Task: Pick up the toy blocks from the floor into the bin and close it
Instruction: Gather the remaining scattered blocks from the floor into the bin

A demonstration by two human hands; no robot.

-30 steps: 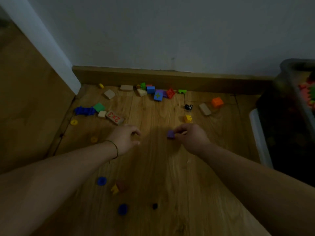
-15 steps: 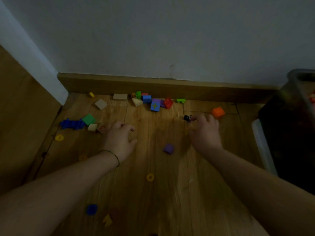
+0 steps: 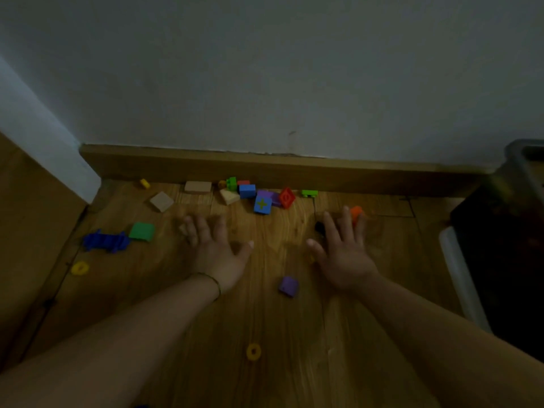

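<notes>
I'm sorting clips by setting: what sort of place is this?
Likely a room in a home: wood-plank floor, wooden skirting board under a plain wall, and scattered toys such as a blue block.

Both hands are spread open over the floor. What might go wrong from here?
The purple block and a yellow ring lie nearer the person than the open left hand and right hand, so they may be skipped or knocked aside. The small black piece beside the right hand is dark in dim light and easy to miss. The orange block just beyond that hand could get pushed away rather than gripped.
</notes>
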